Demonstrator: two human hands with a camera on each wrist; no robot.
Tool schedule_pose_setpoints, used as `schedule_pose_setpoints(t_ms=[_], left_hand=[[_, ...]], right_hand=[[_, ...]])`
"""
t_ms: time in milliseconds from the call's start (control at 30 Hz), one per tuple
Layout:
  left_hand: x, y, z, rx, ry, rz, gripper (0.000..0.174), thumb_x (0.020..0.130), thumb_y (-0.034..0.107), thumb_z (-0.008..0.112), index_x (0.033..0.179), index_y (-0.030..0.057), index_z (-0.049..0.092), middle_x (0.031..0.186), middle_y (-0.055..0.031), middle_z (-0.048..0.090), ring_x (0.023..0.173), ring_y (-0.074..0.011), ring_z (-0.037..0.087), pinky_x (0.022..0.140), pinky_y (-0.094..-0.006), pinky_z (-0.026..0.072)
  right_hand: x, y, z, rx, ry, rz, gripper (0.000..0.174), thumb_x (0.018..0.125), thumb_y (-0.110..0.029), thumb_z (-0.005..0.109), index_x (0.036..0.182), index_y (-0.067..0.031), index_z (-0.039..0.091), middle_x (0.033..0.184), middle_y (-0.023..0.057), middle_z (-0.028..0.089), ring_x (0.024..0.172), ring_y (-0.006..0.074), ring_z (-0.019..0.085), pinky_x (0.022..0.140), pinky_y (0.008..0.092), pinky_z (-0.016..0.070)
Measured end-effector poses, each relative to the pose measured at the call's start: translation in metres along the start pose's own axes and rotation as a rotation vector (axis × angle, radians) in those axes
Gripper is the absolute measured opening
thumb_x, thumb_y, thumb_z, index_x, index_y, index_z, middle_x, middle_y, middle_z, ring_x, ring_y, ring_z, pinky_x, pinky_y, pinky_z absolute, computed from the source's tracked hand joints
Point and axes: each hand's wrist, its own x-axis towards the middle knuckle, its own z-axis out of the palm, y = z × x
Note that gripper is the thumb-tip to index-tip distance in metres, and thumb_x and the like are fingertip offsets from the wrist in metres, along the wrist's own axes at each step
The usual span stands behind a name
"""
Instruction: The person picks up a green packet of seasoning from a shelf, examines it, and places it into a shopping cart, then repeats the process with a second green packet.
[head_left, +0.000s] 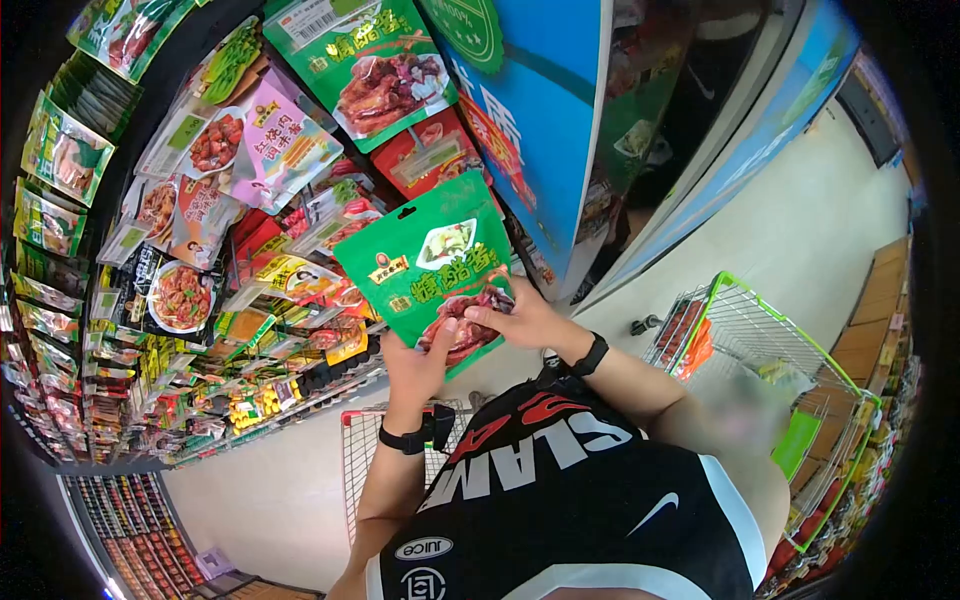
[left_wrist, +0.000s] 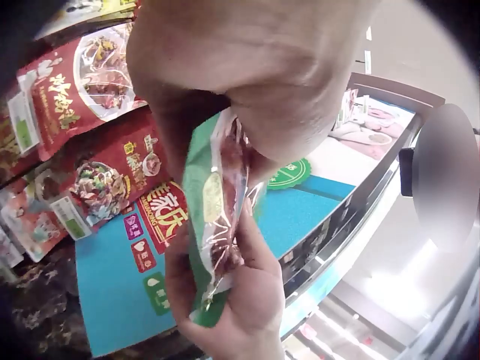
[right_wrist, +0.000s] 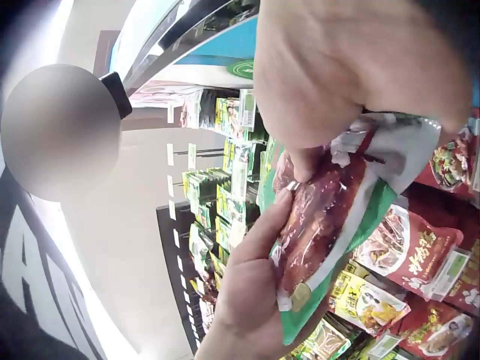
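Observation:
Both hands hold a green food pouch (head_left: pixel 425 265) with yellow lettering and a picture of glazed ribs, held up in front of the chest. My left hand (head_left: pixel 415 368) grips its lower left corner, thumb over the front. At the lower right edge, my right hand (head_left: pixel 525 318) pinches it with the thumb on the printed meat. The left wrist view shows the pouch (left_wrist: pixel 217 202) nearly edge-on, the right hand (left_wrist: pixel 244 307) below it. In the right wrist view the glossy meat picture (right_wrist: pixel 322 217) faces the camera, with the left hand (right_wrist: pixel 247 281) at its lower edge.
Racks of hanging pouches fill the left, including a pink pouch (head_left: pixel 275 145) and a larger green packet (head_left: pixel 365 75) above. A blue display panel (head_left: pixel 540 110) stands beyond the hands. To the right is a shopping cart (head_left: pixel 750 350) with goods inside; another cart (head_left: pixel 350 460) shows below the left arm.

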Motion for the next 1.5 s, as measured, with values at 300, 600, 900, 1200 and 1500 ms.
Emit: schedule_pose_setpoints(t_ms=[300, 600, 900, 1200, 1500], left_hand=[[0.008, 0.016, -0.002, 0.103, 0.176, 0.137, 0.023, 0.085, 0.007, 0.081, 0.105, -0.0012, 0.073, 0.099, -0.0097, 0.076, 0.087, -0.0151, 0.070, 0.079, -0.0305, 0.0545], [0.029, 0.037, 0.008, -0.055, 0.220, 0.085, 0.024, 0.087, 0.006, 0.079, 0.108, -0.0025, 0.071, 0.103, -0.0077, 0.074, 0.091, -0.0129, 0.067, 0.082, -0.0305, 0.0545], [0.092, 0.057, -0.009, -0.182, 0.133, 0.243, 0.035, 0.088, -0.003, 0.073, 0.120, -0.0001, 0.058, 0.103, -0.0070, 0.068, 0.091, -0.0125, 0.065, 0.083, -0.0282, 0.0523], [0.204, 0.120, -0.034, 0.133, 0.160, 0.706, 0.047, 0.082, 0.024, 0.074, 0.121, 0.0044, 0.060, 0.135, -0.0182, 0.053, 0.126, -0.0280, 0.052, 0.103, -0.0426, 0.0418], [0.224, 0.151, -0.025, -0.385, -0.231, 0.924, 0.083, 0.079, 0.028, 0.076, 0.147, 0.0003, 0.036, 0.151, -0.0251, 0.045, 0.135, -0.0340, 0.049, 0.111, -0.0444, 0.0361]], right_hand=[[0.002, 0.022, -0.031, 0.439, -0.246, 0.222, 0.053, 0.096, -0.011, 0.068, 0.143, 0.0003, 0.046, 0.131, 0.0096, 0.061, 0.112, 0.0196, 0.063, 0.093, 0.0370, 0.0563], [0.020, 0.024, 0.004, 0.784, -0.327, 0.169, 0.060, 0.100, -0.011, 0.063, 0.153, -0.0108, 0.035, 0.140, 0.0077, 0.056, 0.120, 0.0222, 0.062, 0.088, 0.0395, 0.0588], [0.049, 0.015, -0.006, 0.833, -0.075, 0.090, 0.056, 0.103, -0.031, 0.060, 0.152, -0.0188, 0.035, 0.144, 0.0026, 0.053, 0.122, 0.0202, 0.057, 0.085, 0.0403, 0.0525], [0.065, 0.007, -0.018, 0.338, 0.299, 0.020, 0.040, 0.103, -0.021, 0.063, 0.138, -0.0062, 0.052, 0.128, 0.0054, 0.062, 0.112, 0.0149, 0.060, 0.088, 0.0341, 0.0544], [0.082, 0.004, -0.015, 0.125, 0.385, -0.220, 0.045, 0.102, -0.023, 0.065, 0.138, 0.0002, 0.053, 0.134, 0.0082, 0.061, 0.121, 0.0191, 0.056, 0.106, 0.0358, 0.0426]])
